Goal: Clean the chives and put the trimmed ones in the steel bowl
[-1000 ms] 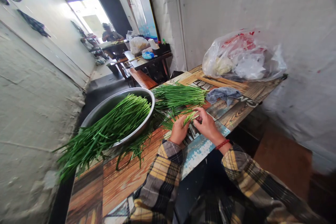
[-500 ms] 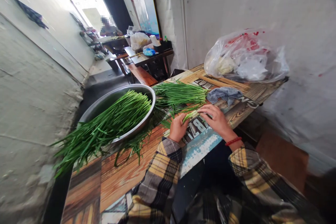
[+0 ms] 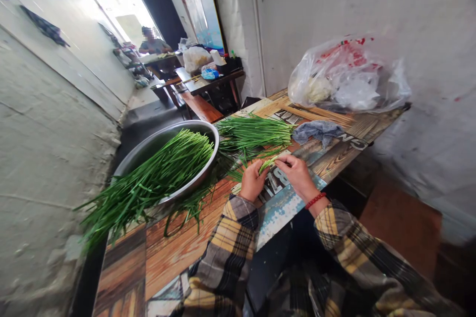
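Observation:
My left hand point(image 3: 252, 181) is closed around a small bunch of green chives point(image 3: 266, 164), whose pale stem ends point right. At those pale ends, my right hand point(image 3: 296, 176) has its thumb and fingers pinched together on the stems; the fingertips partly hide them. Just beyond both hands, a larger pile of chives point(image 3: 256, 131) lies on the wooden-patterned table point(image 3: 182, 252). To the left stands a metal basin point(image 3: 212, 171) heaped with long chives point(image 3: 167, 171), their leaves hanging over its near side.
A grey cloth point(image 3: 318, 132) lies right of the pile, near thin wooden sticks point(image 3: 320, 113). A clear plastic bag point(image 3: 349, 79) sits against the wall. Loose leaves point(image 3: 186, 213) lie below the basin. Farther back, a person point(image 3: 154, 45) sits at another table.
My right hand has moved slightly left, closer to my left hand, and its fingers have drawn together on the stem ends. My left hand keeps its grip on the chives.

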Motion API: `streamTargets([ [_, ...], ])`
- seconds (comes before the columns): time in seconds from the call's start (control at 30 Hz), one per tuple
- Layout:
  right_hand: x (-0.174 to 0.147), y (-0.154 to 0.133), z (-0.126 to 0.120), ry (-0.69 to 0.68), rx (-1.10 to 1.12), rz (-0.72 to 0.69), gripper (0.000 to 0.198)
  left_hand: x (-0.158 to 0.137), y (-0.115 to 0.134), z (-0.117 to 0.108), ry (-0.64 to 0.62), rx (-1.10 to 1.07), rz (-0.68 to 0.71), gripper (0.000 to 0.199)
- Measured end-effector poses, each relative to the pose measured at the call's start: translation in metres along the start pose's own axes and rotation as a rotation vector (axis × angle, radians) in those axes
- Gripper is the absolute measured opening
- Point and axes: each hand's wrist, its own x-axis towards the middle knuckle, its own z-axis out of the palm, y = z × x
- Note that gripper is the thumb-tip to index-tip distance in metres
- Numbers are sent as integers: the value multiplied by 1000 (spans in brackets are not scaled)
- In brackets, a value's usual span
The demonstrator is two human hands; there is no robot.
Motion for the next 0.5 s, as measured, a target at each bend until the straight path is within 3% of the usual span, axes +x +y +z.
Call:
streamTargets([
  [0.1,6,3,-1,112,114,85,34,0,-1,-1,7,13,3,21],
  [0.23,19,5,-26,176,59,71,39,0,-3,-4,56,3,1,22],
  [0.4,26,7,-61,-38,-527,-174,36,0,-1,-4,143,-21,-36,24],
  [0.5,15,8,-53,-91,-839,-258,33,1,1,-6,229,-49,-77,22],
])
